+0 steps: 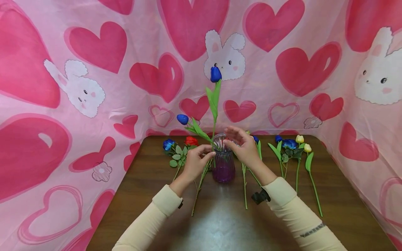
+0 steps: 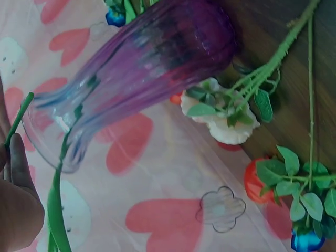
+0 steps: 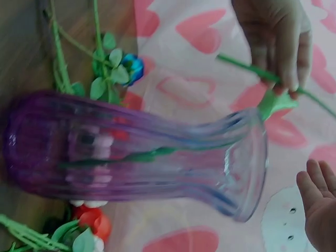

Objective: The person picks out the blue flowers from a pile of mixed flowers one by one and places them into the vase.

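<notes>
My left hand (image 1: 195, 163) pinches the green stem of a blue tulip (image 1: 216, 74) between thumb and fingers, holding it upright beside the vase mouth. In the right wrist view, the cut end of that stem (image 3: 239, 63) is outside the glass, past the rim. A second blue tulip (image 1: 182, 119) leans left out of the clear-and-purple glass vase (image 1: 223, 172), its stem visible inside through the glass. My right hand (image 1: 246, 149) is at the right of the rim, fingers loosely spread and holding nothing.
Left of the vase lie a blue rose (image 1: 168, 144) and a red rose (image 1: 191, 141) with leafy stems. On the right are yellow tulips (image 1: 307, 148) and a blue flower (image 1: 289, 144). A pink heart-print cloth (image 1: 263, 104) hangs behind the brown table (image 1: 220, 223).
</notes>
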The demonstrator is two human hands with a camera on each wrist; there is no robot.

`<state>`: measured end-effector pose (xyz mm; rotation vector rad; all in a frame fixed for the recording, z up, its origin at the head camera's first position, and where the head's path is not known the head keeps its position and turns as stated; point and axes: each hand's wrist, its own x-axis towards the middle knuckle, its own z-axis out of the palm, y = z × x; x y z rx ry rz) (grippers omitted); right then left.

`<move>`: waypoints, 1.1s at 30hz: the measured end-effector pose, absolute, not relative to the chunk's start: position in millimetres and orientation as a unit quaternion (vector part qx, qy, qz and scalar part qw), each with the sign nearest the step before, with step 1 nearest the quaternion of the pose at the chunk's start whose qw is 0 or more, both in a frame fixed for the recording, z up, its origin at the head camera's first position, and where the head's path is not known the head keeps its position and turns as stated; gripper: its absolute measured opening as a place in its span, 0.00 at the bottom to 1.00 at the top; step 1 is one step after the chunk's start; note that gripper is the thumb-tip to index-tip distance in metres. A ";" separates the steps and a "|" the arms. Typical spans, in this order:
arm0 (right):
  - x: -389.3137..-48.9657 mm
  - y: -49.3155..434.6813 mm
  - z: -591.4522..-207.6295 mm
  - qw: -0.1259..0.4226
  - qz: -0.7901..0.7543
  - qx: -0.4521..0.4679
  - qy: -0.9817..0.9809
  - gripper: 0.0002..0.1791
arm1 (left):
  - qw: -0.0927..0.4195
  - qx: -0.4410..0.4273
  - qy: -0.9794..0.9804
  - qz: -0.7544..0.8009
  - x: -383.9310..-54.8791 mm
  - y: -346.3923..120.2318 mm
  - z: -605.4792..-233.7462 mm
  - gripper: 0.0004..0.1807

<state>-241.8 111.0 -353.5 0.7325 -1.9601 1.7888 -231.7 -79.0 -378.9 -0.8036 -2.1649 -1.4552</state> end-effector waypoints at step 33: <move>-255.1 103.6 -365.8 0.150 0.740 0.124 -0.644 0.11 | 0.199 -0.318 -0.782 -0.497 -257.3 -59.5 -425.5 0.08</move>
